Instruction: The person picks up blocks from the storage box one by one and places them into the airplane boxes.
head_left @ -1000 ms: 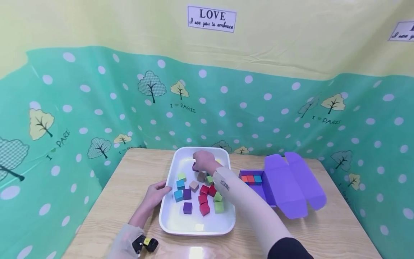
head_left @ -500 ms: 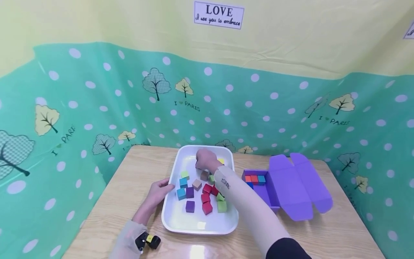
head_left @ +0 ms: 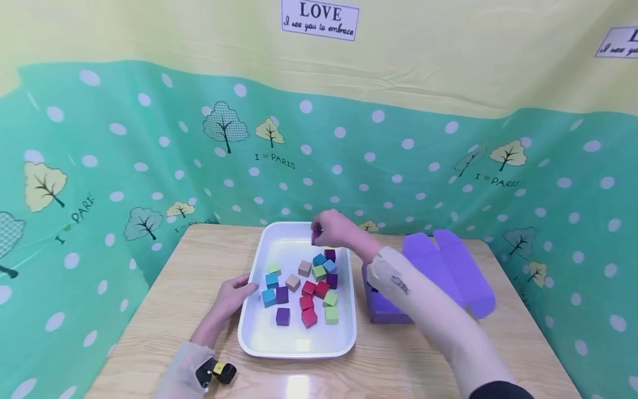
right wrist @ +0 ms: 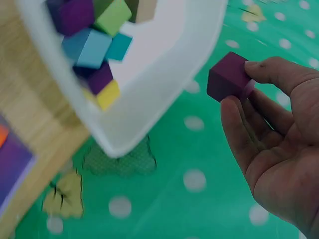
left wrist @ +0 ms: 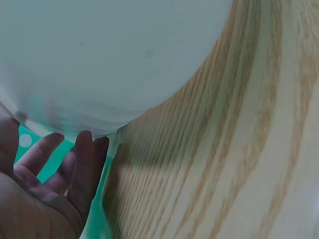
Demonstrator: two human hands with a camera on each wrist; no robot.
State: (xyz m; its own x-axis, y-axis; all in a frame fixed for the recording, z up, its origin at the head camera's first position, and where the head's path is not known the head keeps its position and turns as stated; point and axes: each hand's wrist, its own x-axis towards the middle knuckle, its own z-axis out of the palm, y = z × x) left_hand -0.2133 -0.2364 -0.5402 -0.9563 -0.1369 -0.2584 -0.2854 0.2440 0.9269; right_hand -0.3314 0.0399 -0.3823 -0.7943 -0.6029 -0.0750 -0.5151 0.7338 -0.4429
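My right hand (head_left: 335, 228) pinches a purple cube (right wrist: 228, 77) between thumb and fingertips, raised over the far end of the white tray (head_left: 296, 350). Only a sliver of the cube shows in the head view. At the tray's left side, my left hand (head_left: 231, 299) holds the edge, thumb over the rim and fingers along the outer wall. In the left wrist view those fingers (left wrist: 82, 164) meet the wall from outside. Loose cubes lie in the tray: red cubes (head_left: 309, 317), purple cubes (head_left: 282, 316), blue cubes (head_left: 269, 297), light green cubes (head_left: 331, 315) and wooden ones (head_left: 293, 282).
Right of the tray, a purple box (head_left: 391, 316) stands with its lid (head_left: 436, 266) folded out to the right. My right forearm covers much of its inside. Both stand on a wooden table (head_left: 389, 371), with a green dotted curtain (head_left: 279, 183) behind and at the sides.
My right hand has risen from inside the tray with the purple cube and moved right, uncovering blue and purple cubes. The left hand keeps its place. The head view has shifted slightly.
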